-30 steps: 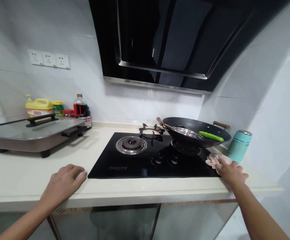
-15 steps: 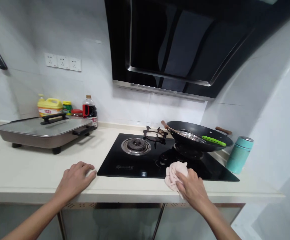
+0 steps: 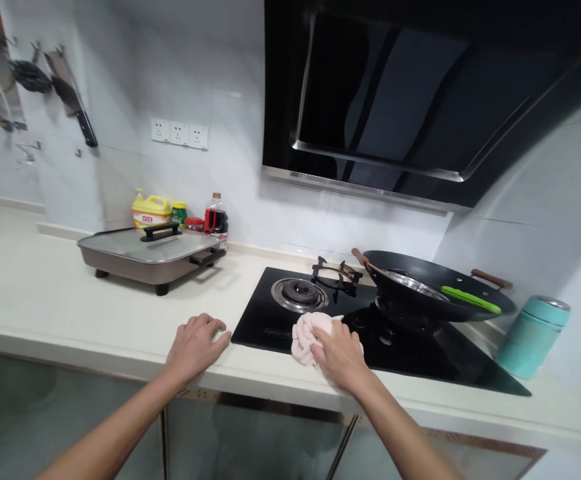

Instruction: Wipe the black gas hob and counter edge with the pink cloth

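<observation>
While the right fingers (image 3: 329,337) clutch a pink cloth (image 3: 303,339), the left fingers (image 3: 216,326) rest loosely parted on the counter (image 3: 25,280).

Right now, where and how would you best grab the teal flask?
Probably around the middle of its body, coming from the near side with a sideways wrap. The teal flask is a roughly cylindrical shape with no visible handle. Nothing tall stands in front of it, while the wok crowds its left and the wall rises behind.

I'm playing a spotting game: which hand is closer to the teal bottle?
Right. The right hand, holding a pink cloth at the front of the stove, is left of the teal bottle; the left hand is farther left, on the counter.
</observation>
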A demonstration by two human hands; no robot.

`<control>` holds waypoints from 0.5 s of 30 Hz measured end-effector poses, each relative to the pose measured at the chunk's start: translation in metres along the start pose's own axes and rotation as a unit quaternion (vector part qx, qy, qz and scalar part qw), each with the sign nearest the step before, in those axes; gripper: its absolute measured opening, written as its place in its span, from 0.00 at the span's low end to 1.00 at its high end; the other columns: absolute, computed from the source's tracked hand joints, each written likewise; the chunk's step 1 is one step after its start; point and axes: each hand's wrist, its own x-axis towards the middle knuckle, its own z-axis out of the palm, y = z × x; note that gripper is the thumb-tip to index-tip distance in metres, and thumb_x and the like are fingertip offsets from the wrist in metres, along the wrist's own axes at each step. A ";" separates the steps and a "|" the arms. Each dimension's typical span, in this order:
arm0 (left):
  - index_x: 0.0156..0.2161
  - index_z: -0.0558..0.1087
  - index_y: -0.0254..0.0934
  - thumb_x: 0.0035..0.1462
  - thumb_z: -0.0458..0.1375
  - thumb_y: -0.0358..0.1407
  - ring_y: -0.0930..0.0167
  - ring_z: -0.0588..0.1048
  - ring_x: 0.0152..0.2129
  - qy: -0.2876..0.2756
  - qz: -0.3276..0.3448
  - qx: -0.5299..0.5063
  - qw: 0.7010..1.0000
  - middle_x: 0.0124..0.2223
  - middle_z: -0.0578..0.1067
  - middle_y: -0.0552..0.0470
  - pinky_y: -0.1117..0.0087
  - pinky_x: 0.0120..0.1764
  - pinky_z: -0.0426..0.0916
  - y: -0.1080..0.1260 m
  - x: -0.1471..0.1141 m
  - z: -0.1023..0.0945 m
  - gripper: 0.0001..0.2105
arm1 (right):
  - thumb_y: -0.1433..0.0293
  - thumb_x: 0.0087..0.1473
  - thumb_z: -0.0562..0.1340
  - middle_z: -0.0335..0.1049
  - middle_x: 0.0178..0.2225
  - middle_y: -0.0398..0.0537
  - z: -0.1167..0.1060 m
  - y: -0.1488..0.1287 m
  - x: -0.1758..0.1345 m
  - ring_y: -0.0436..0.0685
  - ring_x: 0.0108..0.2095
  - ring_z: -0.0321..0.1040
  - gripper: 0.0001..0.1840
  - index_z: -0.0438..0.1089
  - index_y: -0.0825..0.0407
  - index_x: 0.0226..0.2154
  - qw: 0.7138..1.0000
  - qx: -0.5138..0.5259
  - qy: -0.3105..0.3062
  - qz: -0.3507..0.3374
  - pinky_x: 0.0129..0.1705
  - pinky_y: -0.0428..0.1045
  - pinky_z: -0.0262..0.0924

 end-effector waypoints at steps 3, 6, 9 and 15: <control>0.44 0.82 0.43 0.62 0.52 0.47 0.55 0.74 0.51 0.007 -0.003 -0.008 1.000 0.50 0.80 0.42 0.57 0.51 0.64 0.000 -0.002 0.000 0.17 | 0.56 0.68 0.53 0.62 0.60 0.63 -0.004 -0.008 0.034 0.74 0.56 0.61 0.24 0.68 0.40 0.62 0.999 0.006 -0.022 0.041 0.54 0.67 0.54; 0.47 0.81 0.42 0.64 0.52 0.50 0.55 0.73 0.52 0.011 -0.001 -0.025 1.000 0.52 0.79 0.41 0.55 0.53 0.63 0.000 -0.002 0.002 0.20 | 0.54 0.69 0.51 0.60 0.62 0.65 -0.006 -0.026 0.061 0.77 0.59 0.60 0.26 0.68 0.44 0.62 0.998 0.022 -0.031 0.055 0.55 0.70 0.54; 0.48 0.80 0.41 0.66 0.49 0.51 0.55 0.73 0.52 0.014 -0.008 -0.028 0.999 0.52 0.79 0.41 0.54 0.54 0.63 -0.001 -0.001 0.003 0.22 | 0.50 0.68 0.51 0.55 0.65 0.65 -0.006 -0.063 0.075 0.79 0.62 0.56 0.28 0.67 0.43 0.63 0.998 0.050 -0.047 0.015 0.56 0.72 0.52; 0.41 0.79 0.40 0.68 0.47 0.50 0.56 0.73 0.50 0.006 0.007 -0.003 1.000 0.48 0.79 0.43 0.55 0.52 0.63 0.003 -0.005 -0.003 0.22 | 0.52 0.66 0.57 0.54 0.66 0.51 -0.016 -0.122 0.074 0.66 0.62 0.56 0.24 0.66 0.32 0.62 0.975 0.116 -0.073 -0.177 0.62 0.63 0.49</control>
